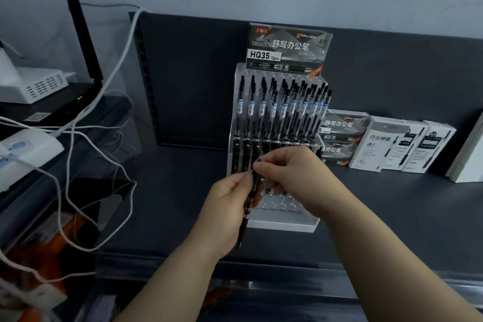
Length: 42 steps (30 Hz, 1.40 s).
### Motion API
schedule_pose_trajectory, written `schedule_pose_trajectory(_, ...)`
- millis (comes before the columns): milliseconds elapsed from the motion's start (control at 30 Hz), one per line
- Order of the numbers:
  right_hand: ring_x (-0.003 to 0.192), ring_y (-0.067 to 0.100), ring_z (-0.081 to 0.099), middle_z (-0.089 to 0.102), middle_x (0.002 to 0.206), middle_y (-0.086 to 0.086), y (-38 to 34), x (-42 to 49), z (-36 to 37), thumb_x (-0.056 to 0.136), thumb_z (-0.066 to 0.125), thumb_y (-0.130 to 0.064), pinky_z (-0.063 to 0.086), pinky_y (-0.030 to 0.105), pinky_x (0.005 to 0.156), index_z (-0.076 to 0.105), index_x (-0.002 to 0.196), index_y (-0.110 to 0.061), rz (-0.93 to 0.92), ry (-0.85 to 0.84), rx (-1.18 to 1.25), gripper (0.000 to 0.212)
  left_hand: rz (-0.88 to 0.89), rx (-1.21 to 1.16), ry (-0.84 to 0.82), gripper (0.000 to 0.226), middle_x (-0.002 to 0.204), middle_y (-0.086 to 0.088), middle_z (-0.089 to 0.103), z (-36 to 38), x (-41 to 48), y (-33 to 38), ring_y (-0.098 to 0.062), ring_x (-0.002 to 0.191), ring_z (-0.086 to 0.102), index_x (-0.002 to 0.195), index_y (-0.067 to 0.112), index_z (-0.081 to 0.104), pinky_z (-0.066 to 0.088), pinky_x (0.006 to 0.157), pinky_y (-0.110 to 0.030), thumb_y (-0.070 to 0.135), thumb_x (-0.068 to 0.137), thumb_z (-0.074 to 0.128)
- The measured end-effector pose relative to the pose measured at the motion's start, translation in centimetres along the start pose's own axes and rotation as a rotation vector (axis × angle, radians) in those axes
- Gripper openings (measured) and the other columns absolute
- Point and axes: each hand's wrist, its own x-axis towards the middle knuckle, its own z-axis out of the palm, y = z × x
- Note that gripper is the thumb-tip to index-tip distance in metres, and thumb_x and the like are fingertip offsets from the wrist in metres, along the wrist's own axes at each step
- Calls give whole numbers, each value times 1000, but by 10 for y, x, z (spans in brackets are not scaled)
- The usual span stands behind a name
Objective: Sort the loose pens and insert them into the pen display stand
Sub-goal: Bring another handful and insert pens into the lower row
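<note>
2 arms of 1 person show, both running off the lower edge of the view. The left forearm (167, 282) is bare along all of its visible length, and so is the right forearm (379, 238). The left grip (227, 206) is a bare hand, smooth and rounded. The right grip (290, 172) is likewise a bare hand. Nails and finer marks are too blurred to judge.

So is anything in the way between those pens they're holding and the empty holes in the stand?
Nothing visible. The left hand grips the black pens right in front of the display stand, the right hand pinches one's top, and the empty front holes lie just behind them.
</note>
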Motion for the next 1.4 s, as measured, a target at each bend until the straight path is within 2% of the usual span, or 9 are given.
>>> schedule_pose_trajectory(100,49,9,52,64,56,-2,2,1,-15,86,67,-19,44,21,49,71,79,-13,-6,10,74,10,39,83,27,28,85,7,72,7,-1,-2,-3,82,65,102,17,70,49,76,-15,15,99,42)
schedule_pose_trajectory(200,50,11,52,67,61,0,-4,5,-31,86,66,-25,45,22,47,70,76,-21,-84,151,48,11,176,421,177,23,101,15,68,-1,1,-11,7,94,61,107,30,64,45,82,-7,16,96,49)
schedule_pose_trajectory(300,52,13,53,67,65,3,-8,14,-38,87,65,-27,47,27,49,65,75,-26,-192,292,-25,12,338,850,245,24,105,18,60,-12,5,-21,3,96,57,114,20,66,38,79,0,15,94,52)
schedule_pose_trajectory(433,42,1,46,67,69,1,-3,24,-32,89,63,-29,40,16,42,69,84,-20,-227,279,-170,12,379,1241,173,25,109,9,60,-21,8,-34,-7,104,47,113,17,69,32,83,-11,21,94,53)
schedule_pose_trajectory(700,45,6,45,67,72,3,2,29,-25,89,62,-29,37,20,47,68,85,-19,-212,263,-195,13,377,1306,114,24,109,9,61,-25,7,-37,-7,104,46,109,20,71,34,79,-15,25,94,53)
schedule_pose_trajectory(867,54,13,55,67,71,3,1,28,-22,90,62,-28,48,27,50,69,88,-16,-201,289,-215,14,385,1295,89,25,110,11,60,-30,10,-39,-1,101,40,110,22,71,32,78,-12,26,95,52)
schedule_pose_trajectory(1033,54,14,56,67,72,4,0,27,-20,91,61,-27,48,23,48,65,85,-21,-159,331,-175,9,386,1316,19,29,112,10,59,-35,11,-38,-8,108,45,117,23,67,44,81,-20,28,98,46)
schedule_pose_trajectory(1333,48,7,51,68,72,1,13,33,-9,89,63,-27,41,17,45,70,89,-16,-77,299,-344,13,420,1329,-59,31,111,12,57,-44,17,-35,-7,102,44,117,27,66,47,79,-23,33,98,42)
schedule_pose_trajectory(1400,56,3,54,67,75,-4,18,34,-3,87,65,-27,39,14,50,70,93,-16,-70,290,-392,13,428,1322,-67,31,110,12,57,-46,17,-35,-8,102,45,116,26,67,48,78,-26,32,98,43)
